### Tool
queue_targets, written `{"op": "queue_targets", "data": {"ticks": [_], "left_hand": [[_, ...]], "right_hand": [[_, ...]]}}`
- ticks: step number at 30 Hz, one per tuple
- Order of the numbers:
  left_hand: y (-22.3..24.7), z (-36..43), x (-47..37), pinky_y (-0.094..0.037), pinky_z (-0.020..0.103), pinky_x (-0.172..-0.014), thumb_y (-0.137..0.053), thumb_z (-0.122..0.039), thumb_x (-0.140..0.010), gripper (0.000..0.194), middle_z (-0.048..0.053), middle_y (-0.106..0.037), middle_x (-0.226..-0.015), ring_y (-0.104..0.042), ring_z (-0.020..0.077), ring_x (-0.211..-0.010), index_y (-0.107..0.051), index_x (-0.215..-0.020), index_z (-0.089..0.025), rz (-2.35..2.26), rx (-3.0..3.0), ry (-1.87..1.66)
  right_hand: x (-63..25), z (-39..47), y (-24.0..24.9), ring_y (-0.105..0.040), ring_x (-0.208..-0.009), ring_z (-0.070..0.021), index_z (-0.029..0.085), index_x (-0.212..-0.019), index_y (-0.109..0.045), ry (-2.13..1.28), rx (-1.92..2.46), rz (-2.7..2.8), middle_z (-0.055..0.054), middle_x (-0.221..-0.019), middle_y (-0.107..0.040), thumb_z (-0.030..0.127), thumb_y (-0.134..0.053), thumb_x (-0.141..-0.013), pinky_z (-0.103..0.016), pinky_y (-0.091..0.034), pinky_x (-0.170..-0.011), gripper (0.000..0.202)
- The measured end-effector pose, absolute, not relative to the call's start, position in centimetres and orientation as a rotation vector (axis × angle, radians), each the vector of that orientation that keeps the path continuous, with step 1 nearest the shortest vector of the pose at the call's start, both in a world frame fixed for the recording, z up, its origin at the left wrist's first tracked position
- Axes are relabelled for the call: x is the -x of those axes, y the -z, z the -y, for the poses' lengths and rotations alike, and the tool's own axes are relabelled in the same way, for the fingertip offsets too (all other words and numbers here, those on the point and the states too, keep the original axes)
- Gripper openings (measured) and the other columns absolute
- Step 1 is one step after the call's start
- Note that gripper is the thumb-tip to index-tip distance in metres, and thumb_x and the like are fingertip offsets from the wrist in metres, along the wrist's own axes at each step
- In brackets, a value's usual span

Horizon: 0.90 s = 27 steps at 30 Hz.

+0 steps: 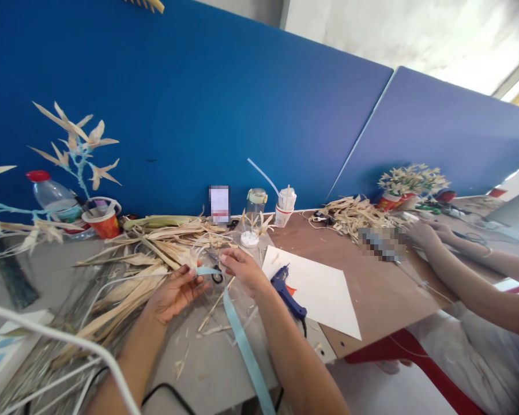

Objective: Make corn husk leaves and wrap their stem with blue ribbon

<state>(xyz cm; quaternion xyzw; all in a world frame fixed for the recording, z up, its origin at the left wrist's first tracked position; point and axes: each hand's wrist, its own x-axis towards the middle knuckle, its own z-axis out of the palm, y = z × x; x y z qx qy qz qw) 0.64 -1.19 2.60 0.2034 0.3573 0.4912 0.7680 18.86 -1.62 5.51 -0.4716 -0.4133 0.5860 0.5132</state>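
Note:
A light blue ribbon (244, 346) runs between my hands and hangs down past the table's front edge. My left hand (177, 291) is closed, pinching the ribbon's end together with a pale piece of corn husk at the fingertips. Thumb and fingers of my right hand (244, 270) are closed on the ribbon a short way along. Between and behind the hands lie scissors (217, 276) with dark handles, partly covered by the ribbon. Dry corn husks (155, 248) are heaped to the left and behind. A white round lid or base (249, 238) stands just beyond my right hand.
A blue glue gun (285, 288) lies on white paper (328, 294) to the right. A phone (219, 204) leans on the blue partition (177, 115). Husk flowers stand in a red cup (106, 222) at left. White wires cross the left front. Another person's arms (441, 253) are at right.

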Motion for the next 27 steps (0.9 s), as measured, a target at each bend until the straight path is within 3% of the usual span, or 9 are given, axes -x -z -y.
{"op": "queue_targets", "data": {"ticks": [4, 8, 17, 27], "left_hand": [[-2.9, 1.3, -0.8, -0.056, 0.024, -0.051, -0.055, 0.004, -0.076, 0.019, 0.002, -0.059, -0.061, -0.058, 0.0103, -0.053, -0.064, -0.080, -0.012, -0.716, -0.411, -1.080], [-3.0, 1.2, -0.9, -0.051, 0.020, -0.047, -0.053, 0.005, -0.075, 0.018, 0.001, -0.055, -0.060, -0.054, 0.0086, -0.051, -0.061, -0.072, -0.011, -0.666, -0.358, -1.129], [-2.0, 0.7, -1.1, -0.049, 0.017, -0.046, -0.054, 0.005, -0.075, 0.017, 0.002, -0.054, -0.061, -0.054, 0.0073, -0.052, -0.057, -0.068, -0.010, -0.607, -0.289, -1.089], [-1.8, 0.8, -1.1, -0.050, 0.016, -0.045, -0.050, 0.003, -0.080, 0.020, 0.002, -0.052, -0.060, -0.054, 0.0068, -0.051, -0.056, -0.066, -0.010, -0.592, -0.250, -1.112]], "right_hand": [[-20.3, 2.6, -7.5, -0.053, -0.071, -0.0116, 0.018, -0.089, -0.062, -1.331, 1.142, 1.070, 0.002, -0.076, -0.058, 0.033, -0.068, -0.067, -0.026, -0.042, -0.069, 0.027], [-23.4, 4.7, -8.8, -0.056, -0.081, -0.0149, 0.018, -0.097, -0.062, -1.143, 1.242, 1.251, -0.002, -0.088, -0.060, 0.034, -0.063, -0.072, -0.029, -0.045, -0.076, 0.030], [-32.1, 8.7, -3.6, -0.060, -0.089, -0.0229, 0.012, -0.103, -0.062, -0.479, 2.057, 1.671, -0.014, -0.101, -0.062, 0.028, -0.053, -0.079, -0.032, -0.044, -0.079, 0.030], [-31.0, 10.1, -3.1, -0.062, -0.088, -0.0243, 0.015, -0.101, -0.061, -0.437, 2.408, 1.820, -0.012, -0.102, -0.059, 0.043, -0.059, -0.076, -0.030, -0.041, -0.073, 0.038]]}}
